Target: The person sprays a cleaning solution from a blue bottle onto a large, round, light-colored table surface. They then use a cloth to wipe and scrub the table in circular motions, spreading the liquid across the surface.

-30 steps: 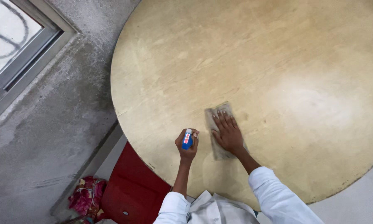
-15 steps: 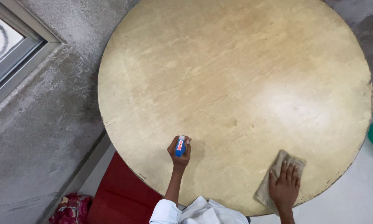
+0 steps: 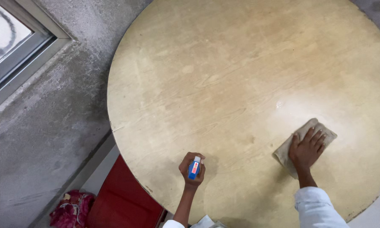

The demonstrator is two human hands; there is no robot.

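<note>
Blue bottle point(image 3: 193, 168), tan cloth point(image 3: 286, 148), pale wooden table point(image 3: 223, 71), red chair point(image 3: 124, 202).

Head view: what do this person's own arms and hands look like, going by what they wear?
Both hands are bare, with no gloves, rings or watch visible. The right hand comes out of a white sleeve that ends partway up the forearm. The left hand shows a bare forearm, with only a scrap of white cuff at the picture's bottom edge.

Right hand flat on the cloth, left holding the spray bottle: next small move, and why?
Probably slide the right hand and the cloth up-left toward the small wet glint on the round table; that spot looks unwiped. The left hand just holds the blue spray bottle near the edge.
</note>
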